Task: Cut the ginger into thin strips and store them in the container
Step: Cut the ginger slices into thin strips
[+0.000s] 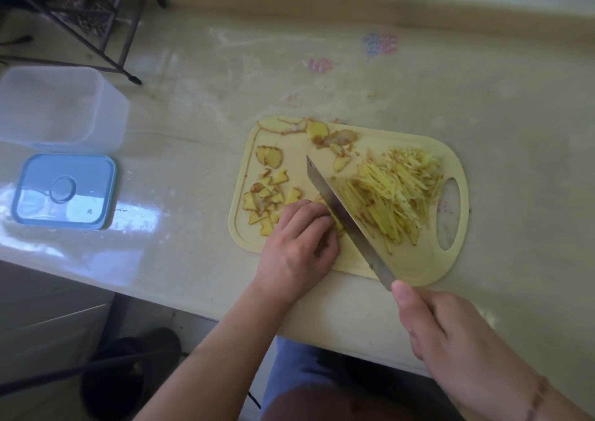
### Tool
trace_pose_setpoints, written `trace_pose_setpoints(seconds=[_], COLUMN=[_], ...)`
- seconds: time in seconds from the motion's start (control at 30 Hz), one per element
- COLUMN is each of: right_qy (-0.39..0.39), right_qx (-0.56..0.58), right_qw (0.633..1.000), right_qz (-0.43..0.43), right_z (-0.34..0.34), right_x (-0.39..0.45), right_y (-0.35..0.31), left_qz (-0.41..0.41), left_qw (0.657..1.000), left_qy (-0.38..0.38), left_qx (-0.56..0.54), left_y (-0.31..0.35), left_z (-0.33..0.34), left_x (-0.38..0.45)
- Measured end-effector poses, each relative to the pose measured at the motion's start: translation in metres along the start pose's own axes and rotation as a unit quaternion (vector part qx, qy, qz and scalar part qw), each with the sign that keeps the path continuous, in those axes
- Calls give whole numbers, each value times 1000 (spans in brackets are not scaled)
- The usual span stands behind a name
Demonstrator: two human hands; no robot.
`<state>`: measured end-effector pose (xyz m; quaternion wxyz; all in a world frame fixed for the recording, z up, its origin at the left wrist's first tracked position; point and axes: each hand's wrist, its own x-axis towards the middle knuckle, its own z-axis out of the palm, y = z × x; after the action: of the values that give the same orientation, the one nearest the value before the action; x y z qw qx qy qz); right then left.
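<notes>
A pale yellow cutting board [415, 269] lies on the counter. A heap of thin ginger strips [392, 192] covers its right half. Ginger slices [269, 200] lie scattered on its left side, and peel scraps [335, 137] sit along its far edge. My left hand [299, 246] has curled fingers pressing down on a small stack of ginger slices [338, 224] right beside the blade. My right hand [450, 330] grips the handle of a long knife [341, 214], whose blade lies diagonally across the board between the stack and the strips. The handle is hidden in my fist.
A clear plastic container [61, 108] stands open at the far left of the counter, with its blue lid [64, 192] lying flat in front of it. A black metal rack [96, 11] stands at the back left. The counter's front edge runs just below the board.
</notes>
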<state>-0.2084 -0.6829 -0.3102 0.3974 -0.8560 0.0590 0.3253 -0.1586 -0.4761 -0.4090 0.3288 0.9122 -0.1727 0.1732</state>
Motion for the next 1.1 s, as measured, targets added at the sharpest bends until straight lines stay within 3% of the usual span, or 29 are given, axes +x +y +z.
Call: trace_pose_setpoints(seconds=[1.1], right_qy=[26], right_qx=[-18], right_qw=[999], right_qz=[-17], right_z=[12], right_x=[12], right_y=[-8], left_qz=[3], left_qw=[1000], left_qy=[17], left_qx=[4], left_y=[1], left_z=[-2], left_x=[-2])
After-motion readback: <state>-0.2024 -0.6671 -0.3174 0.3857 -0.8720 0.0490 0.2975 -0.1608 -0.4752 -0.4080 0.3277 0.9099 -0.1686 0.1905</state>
